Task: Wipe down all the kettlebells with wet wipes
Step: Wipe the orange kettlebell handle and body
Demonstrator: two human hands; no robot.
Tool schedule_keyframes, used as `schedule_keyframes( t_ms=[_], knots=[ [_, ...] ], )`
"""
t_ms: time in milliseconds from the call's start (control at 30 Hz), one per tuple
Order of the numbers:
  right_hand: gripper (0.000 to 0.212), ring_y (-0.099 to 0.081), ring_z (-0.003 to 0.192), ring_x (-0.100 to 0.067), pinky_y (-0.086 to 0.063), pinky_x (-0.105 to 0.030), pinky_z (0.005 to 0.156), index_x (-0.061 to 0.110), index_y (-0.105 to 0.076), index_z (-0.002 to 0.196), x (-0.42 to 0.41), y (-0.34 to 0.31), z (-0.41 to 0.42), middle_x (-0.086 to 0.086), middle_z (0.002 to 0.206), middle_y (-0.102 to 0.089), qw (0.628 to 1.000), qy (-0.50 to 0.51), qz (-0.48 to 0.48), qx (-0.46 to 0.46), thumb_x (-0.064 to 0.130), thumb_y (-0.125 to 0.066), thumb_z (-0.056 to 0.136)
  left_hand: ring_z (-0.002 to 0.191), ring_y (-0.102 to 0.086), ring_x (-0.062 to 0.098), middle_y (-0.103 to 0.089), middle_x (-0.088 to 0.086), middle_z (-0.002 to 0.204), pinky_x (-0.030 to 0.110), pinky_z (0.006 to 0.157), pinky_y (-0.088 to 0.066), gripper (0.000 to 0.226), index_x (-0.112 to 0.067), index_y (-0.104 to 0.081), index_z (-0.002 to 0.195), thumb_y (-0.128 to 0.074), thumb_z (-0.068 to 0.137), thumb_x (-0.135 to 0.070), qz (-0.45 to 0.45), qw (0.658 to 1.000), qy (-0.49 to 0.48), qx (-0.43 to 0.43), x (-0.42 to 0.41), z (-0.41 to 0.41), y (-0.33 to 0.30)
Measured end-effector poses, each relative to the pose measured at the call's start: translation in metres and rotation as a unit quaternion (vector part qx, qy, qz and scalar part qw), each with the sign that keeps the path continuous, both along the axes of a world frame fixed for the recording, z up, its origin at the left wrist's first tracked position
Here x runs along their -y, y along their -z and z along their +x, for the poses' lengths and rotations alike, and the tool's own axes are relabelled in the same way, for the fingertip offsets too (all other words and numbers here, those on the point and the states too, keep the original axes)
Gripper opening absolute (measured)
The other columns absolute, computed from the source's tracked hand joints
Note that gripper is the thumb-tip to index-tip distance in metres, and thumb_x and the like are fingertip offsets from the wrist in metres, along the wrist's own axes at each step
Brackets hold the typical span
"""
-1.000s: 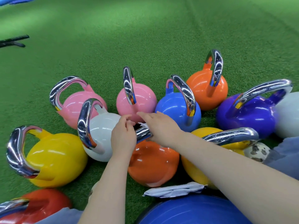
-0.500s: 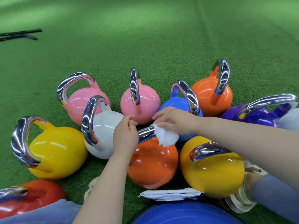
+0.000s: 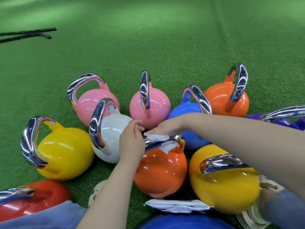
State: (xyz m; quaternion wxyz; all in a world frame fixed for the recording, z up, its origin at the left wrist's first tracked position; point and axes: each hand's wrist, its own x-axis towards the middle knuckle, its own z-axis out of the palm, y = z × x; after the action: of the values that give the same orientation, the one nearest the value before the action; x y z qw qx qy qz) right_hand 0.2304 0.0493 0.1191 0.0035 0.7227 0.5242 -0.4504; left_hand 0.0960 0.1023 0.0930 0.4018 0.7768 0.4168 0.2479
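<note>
Head view shows the right hand [image 3: 166, 128] as the working grip: its fingers curl down over a white wet wipe [image 3: 158, 138] and press it onto the chrome handle [image 3: 163, 140] of the near orange kettlebell [image 3: 160, 171], part of the wipe bunching under the handle against the orange body. The left hand [image 3: 132, 142] grips the left end of that handle to steady it, fingers curled.

Around this bell, on the green turf floor [image 3: 148, 38], stand a white kettlebell [image 3: 113, 129] touching it on the left, a yellow kettlebell [image 3: 64, 152] beyond that, another yellow one [image 3: 222, 189] just beside on the right, and two pink, a blue and a far orange bell behind. A wipes packet [image 3: 176, 206] lies on a blue bell at the bottom edge.

The kettlebell looks heavy, rigid and glossy, so probably slick when wet; the handle is the sound place to hold it. The wipe is limp and light and likely to bunch, so flat finger pressure suits it.
</note>
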Motion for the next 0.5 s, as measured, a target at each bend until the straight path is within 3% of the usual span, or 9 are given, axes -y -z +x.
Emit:
schedule_keyframes(
  t_ms=[100, 167, 267, 300, 367, 433, 500],
  knots=[
    [0.037, -0.050, 0.061, -0.005, -0.035, -0.016, 0.058, 0.023, -0.052, 0.076, 0.002, 0.002, 0.005, 0.010, 0.070, -0.059, 1.000, 0.009, 0.004, -0.012, 0.044, -0.032, 0.099, 0.071, -0.052, 0.019, -0.057, -0.016, 0.082, 0.031, 0.069, -0.043, 0.028, -0.024, -0.054, 0.097, -0.032, 0.095, -0.007, 0.004, 1.000, 0.003, 0.006, -0.002, 0.000, 0.002],
    [0.034, -0.049, 0.052, -0.004, -0.036, -0.015, 0.051, 0.021, -0.047, 0.075, 0.005, 0.005, 0.009, 0.005, 0.065, -0.055, 0.999, 0.032, 0.006, -0.025, 0.033, -0.031, 0.102, 0.069, -0.051, 0.020, -0.057, -0.016, 0.082, 0.031, 0.069, -0.042, 0.027, -0.025, -0.053, 0.096, -0.032, 0.095, -0.008, 0.008, 1.000, 0.005, 0.007, -0.002, 0.000, 0.003],
    [0.038, -0.042, 0.031, 0.003, -0.036, -0.011, 0.043, 0.019, -0.047, 0.072, 0.015, 0.013, 0.019, 0.013, 0.042, -0.053, 0.998, 0.037, 0.044, -0.040, 0.038, -0.032, 0.101, 0.068, -0.051, 0.020, -0.057, -0.016, 0.082, 0.030, 0.069, -0.041, 0.026, -0.026, -0.053, 0.096, -0.033, 0.096, -0.009, 0.010, 1.000, 0.007, 0.010, -0.002, 0.000, 0.004],
    [0.035, -0.045, 0.033, 0.004, -0.039, -0.013, 0.048, 0.019, -0.048, 0.073, 0.019, 0.011, 0.019, 0.010, 0.046, -0.059, 0.996, 0.040, 0.045, -0.060, 0.039, -0.037, 0.099, 0.069, -0.052, 0.021, -0.057, -0.016, 0.082, 0.031, 0.069, -0.041, 0.026, -0.026, -0.053, 0.096, -0.033, 0.096, -0.010, 0.009, 1.000, 0.008, 0.010, -0.002, 0.000, 0.004],
    [0.028, -0.050, 0.044, 0.001, -0.042, -0.023, 0.056, 0.013, -0.051, 0.078, 0.026, 0.005, 0.022, -0.008, 0.073, -0.071, 0.992, 0.041, 0.029, -0.119, 0.040, -0.052, 0.085, 0.071, -0.053, 0.022, -0.057, -0.016, 0.083, 0.032, 0.070, -0.043, 0.025, -0.027, -0.052, 0.096, -0.033, 0.096, -0.010, 0.009, 1.000, 0.009, 0.003, -0.002, 0.000, 0.004],
    [0.049, -0.050, 0.068, -0.006, -0.044, -0.028, 0.063, 0.001, -0.056, 0.097, 0.034, 0.002, 0.022, -0.013, 0.095, -0.070, 0.986, 0.060, -0.003, -0.158, 0.036, -0.052, 0.064, 0.072, -0.053, 0.022, -0.058, -0.015, 0.084, 0.031, 0.069, -0.041, 0.025, -0.027, -0.052, 0.097, -0.033, 0.096, -0.010, 0.012, 1.000, 0.011, -0.004, -0.003, 0.000, 0.005],
    [0.036, -0.052, 0.077, -0.008, -0.046, -0.020, 0.072, 0.006, -0.061, 0.093, 0.040, 0.018, 0.031, 0.003, 0.083, -0.072, 0.974, 0.125, 0.013, -0.187, 0.032, -0.048, 0.073, 0.073, -0.053, 0.022, -0.059, -0.011, 0.086, 0.030, 0.068, -0.039, 0.025, -0.026, -0.052, 0.097, -0.033, 0.096, -0.010, 0.013, 1.000, 0.011, -0.007, -0.003, -0.001, 0.005]
  ],
)
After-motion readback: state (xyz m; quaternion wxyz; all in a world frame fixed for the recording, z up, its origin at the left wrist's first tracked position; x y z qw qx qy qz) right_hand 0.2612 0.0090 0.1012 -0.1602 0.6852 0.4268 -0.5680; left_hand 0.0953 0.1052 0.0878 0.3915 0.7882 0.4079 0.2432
